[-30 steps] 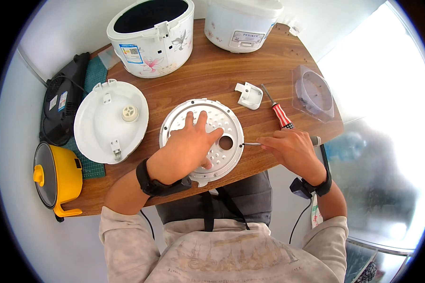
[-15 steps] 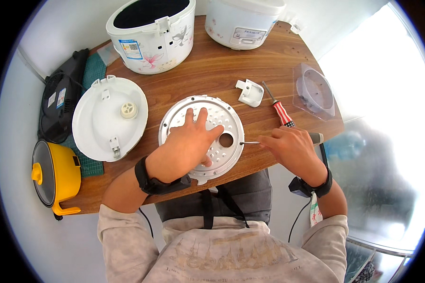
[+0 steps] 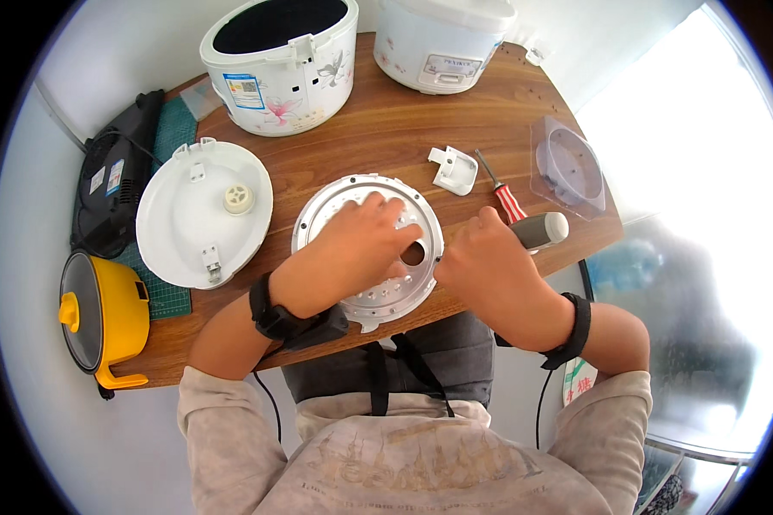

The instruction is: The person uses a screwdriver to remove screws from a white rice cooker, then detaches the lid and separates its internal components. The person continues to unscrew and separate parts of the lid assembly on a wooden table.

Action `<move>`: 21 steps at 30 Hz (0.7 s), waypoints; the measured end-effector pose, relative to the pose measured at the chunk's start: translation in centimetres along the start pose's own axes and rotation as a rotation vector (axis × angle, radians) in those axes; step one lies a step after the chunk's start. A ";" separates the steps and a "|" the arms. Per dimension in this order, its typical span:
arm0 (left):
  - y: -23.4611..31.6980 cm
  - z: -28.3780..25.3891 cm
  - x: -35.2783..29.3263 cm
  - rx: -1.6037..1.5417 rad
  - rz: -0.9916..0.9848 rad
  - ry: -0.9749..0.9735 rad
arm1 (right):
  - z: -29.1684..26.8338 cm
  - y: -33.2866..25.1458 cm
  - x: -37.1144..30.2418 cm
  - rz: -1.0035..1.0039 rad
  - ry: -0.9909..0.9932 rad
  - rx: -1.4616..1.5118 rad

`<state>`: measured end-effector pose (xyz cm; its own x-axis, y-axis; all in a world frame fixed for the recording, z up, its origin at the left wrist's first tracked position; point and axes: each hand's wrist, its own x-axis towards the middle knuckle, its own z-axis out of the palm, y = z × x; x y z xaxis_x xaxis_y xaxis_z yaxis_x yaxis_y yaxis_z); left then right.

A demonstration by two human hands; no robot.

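Note:
A round silver dimpled plate (image 3: 371, 305) with a white rim, a large hole and small screws round its edge lies near the table's front edge. My left hand (image 3: 352, 245) rests on this inner lid plate, fingers apart and a little bent, holding nothing. At the plate's right edge, my right hand (image 3: 492, 273) is closed round a screwdriver (image 3: 541, 232) with a thick grey handle. The handle sticks out past the hand to the right; its shaft and tip are hidden by the fingers.
A white lid shell (image 3: 176, 202) lies to the left, beside a yellow pot (image 3: 116, 313). Two white rice cookers (image 3: 326, 94) stand at the back. A white plastic piece (image 3: 453, 171), a red-striped screwdriver (image 3: 508, 202) and a clear tray (image 3: 567, 167) lie to the right.
My right hand has turned and moved left to the plate's edge, so the screwdriver's grey handle shows more and its shaft is covered. My left fingers have bent slightly.

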<state>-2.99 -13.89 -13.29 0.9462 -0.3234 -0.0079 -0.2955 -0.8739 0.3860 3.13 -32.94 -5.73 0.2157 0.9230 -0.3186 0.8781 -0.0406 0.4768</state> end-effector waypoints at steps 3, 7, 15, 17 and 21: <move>0.2 0.9 1.3 -0.269 0.096 0.015 | -0.4 -0.2 0.3 -0.016 -0.033 -0.004; 1.4 0.8 2.1 -0.529 0.074 0.046 | 0.2 -0.9 0.1 0.004 0.118 -0.014; 1.5 1.8 3.1 -0.565 0.054 0.148 | -0.7 -1.4 0.0 0.004 0.039 -0.094; 1.0 2.3 3.1 -0.535 0.082 0.168 | -0.4 -1.5 -0.2 0.018 0.132 -0.104; 1.0 1.9 3.2 -0.570 0.165 0.195 | 1.1 -1.8 -0.6 0.020 0.510 -0.038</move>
<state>-0.48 -16.50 -14.70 0.9168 -0.3183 0.2410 -0.3734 -0.4696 0.8001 1.91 -33.89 -7.27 -0.0119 0.9918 0.1269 0.8579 -0.0551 0.5109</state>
